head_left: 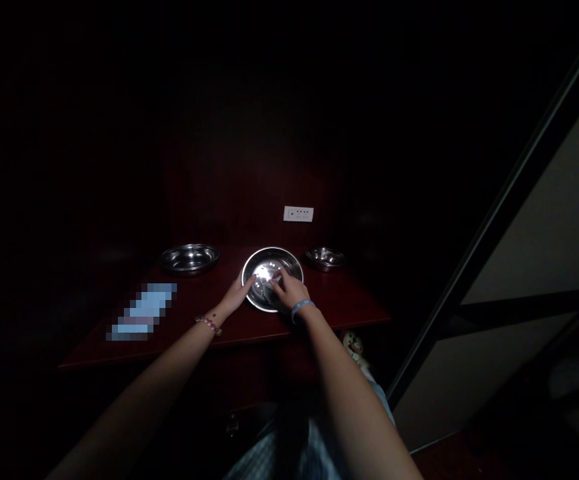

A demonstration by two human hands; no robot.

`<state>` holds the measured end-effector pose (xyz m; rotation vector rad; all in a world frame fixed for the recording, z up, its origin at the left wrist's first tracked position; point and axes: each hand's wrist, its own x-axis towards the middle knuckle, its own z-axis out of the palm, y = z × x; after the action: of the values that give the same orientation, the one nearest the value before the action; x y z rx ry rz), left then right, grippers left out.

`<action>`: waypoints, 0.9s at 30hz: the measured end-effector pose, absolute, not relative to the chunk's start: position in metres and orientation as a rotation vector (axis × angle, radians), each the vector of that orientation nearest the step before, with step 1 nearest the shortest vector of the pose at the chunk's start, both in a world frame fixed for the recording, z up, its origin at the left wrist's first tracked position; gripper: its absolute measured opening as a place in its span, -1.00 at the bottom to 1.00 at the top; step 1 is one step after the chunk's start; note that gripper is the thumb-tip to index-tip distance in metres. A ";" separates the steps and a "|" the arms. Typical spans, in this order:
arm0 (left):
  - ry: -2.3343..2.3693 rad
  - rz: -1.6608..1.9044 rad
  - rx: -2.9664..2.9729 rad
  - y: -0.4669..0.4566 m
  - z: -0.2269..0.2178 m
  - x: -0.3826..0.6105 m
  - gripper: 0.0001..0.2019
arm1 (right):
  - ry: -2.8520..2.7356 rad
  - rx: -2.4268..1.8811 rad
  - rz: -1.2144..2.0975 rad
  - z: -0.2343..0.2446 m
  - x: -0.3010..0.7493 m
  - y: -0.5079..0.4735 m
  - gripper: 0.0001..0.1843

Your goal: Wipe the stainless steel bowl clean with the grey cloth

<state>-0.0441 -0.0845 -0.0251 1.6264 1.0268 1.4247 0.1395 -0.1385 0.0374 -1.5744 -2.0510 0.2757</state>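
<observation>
A shiny metal basin (pixel 265 304) tilts toward me at the middle of the dark red desk. My left hand (pixel 238 292) grips its left rim, with the thumb over the inner side. Over the basin's right half is my right hand (pixel 290 291), its fingers pinched together inside the bowl. Whatever those fingertips hold, if anything, is too small to make out. Bright spots or small pale bits show on the basin's inner surface; glare hides which. A beaded bracelet is on my left wrist, a blue band on my right.
Another metal basin (pixel 190 260) stands at the desk's back left, a smaller metal bowl (pixel 325 259) at the back right. A blurred-out pale blue rectangle (pixel 144 312) lies on the desk (pixel 194 333) at left. A white socket panel (pixel 298 214) is on the back wall.
</observation>
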 end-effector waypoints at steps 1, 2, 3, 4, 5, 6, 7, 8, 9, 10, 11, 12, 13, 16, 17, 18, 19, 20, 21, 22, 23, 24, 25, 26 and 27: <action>1.028 1.422 1.632 -0.085 -0.025 -0.044 -0.39 | -2.006 -1.515 0.443 0.035 0.140 -0.136 -0.71; 1.027 1.421 1.639 -0.085 -0.025 -0.045 -0.39 | -1.970 -1.435 0.621 0.033 0.141 -0.133 -0.69; 1.026 1.420 1.646 -0.085 -0.025 -0.045 -0.39 | -1.940 -1.344 0.795 0.031 0.141 -0.130 -0.67; 1.027 1.422 1.651 -0.085 -0.024 -0.045 -0.39 | -1.911 -1.256 0.947 0.028 0.141 -0.129 -0.65; 1.030 1.425 1.655 -0.085 -0.024 -0.045 -0.39 | -1.888 -1.183 1.070 0.027 0.141 -0.128 -0.63; 1.033 1.426 1.657 -0.086 -0.024 -0.045 -0.40 | -1.869 -1.133 1.157 0.026 0.142 -0.127 -0.62; 1.035 1.426 1.659 -0.086 -0.024 -0.045 -0.41 | -1.854 -1.107 1.211 0.026 0.142 -0.128 -0.62; 1.036 1.425 1.660 -0.086 -0.024 -0.045 -0.41 | -1.848 -1.098 1.244 0.026 0.142 -0.128 -0.63; 1.037 1.425 1.662 -0.086 -0.024 -0.045 -0.41 | -1.851 -1.095 1.266 0.027 0.142 -0.129 -0.64; 1.035 1.424 1.666 -0.086 -0.024 -0.045 -0.41 | -1.860 -1.091 1.281 0.029 0.142 -0.131 -0.65; 1.033 1.423 1.672 -0.086 -0.024 -0.045 -0.41 | -1.871 -1.085 1.292 0.030 0.142 -0.132 -0.67; 1.033 1.422 1.678 -0.086 -0.024 -0.045 -0.41 | -1.878 -1.077 1.303 0.031 0.142 -0.132 -0.68; 1.035 1.422 1.682 -0.086 -0.024 -0.045 -0.40 | -1.883 -1.069 1.316 0.031 0.142 -0.133 -0.70; 1.032 1.423 1.692 -0.087 -0.023 -0.044 -0.40 | -1.880 -1.065 1.343 0.032 0.141 -0.133 -0.71; 1.028 1.426 1.691 -0.087 -0.022 -0.044 -0.40 | -1.879 -1.073 1.341 0.031 0.141 -0.133 -0.71; 1.024 1.428 1.689 -0.088 -0.022 -0.044 -0.40 | -1.880 -1.085 1.332 0.031 0.141 -0.132 -0.71; 1.022 1.430 1.686 -0.088 -0.021 -0.044 -0.39 | -1.883 -1.095 1.320 0.031 0.141 -0.132 -0.71; 1.023 1.430 1.683 -0.089 -0.021 -0.044 -0.38 | -1.888 -1.101 1.310 0.030 0.142 -0.132 -0.71; 1.028 1.431 1.678 -0.089 -0.021 -0.044 -0.38 | -1.894 -1.100 1.304 0.030 0.142 -0.131 -0.71; 1.029 1.430 1.676 -0.089 -0.021 -0.044 -0.37 | -1.899 -1.094 1.301 0.030 0.143 -0.131 -0.70; 1.026 1.428 1.677 -0.089 -0.021 -0.044 -0.37 | -1.902 -1.086 1.302 0.030 0.143 -0.130 -0.70; 1.022 1.428 1.679 -0.089 -0.021 -0.044 -0.37 | -1.901 -1.081 1.305 0.030 0.143 -0.130 -0.70; 1.018 1.427 1.682 -0.089 -0.021 -0.044 -0.37 | -1.897 -1.083 1.308 0.030 0.144 -0.130 -0.70; 1.019 1.428 1.685 -0.089 -0.021 -0.043 -0.37 | -1.893 -1.094 1.309 0.030 0.144 -0.130 -0.70; 1.022 1.432 1.687 -0.089 -0.021 -0.043 -0.37 | -1.891 -1.108 1.308 0.031 0.143 -0.131 -0.69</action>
<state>-0.0432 -0.0890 -0.0207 1.6865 1.0225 1.4318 0.1434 -0.1305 0.0307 -1.1082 -1.8910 1.3081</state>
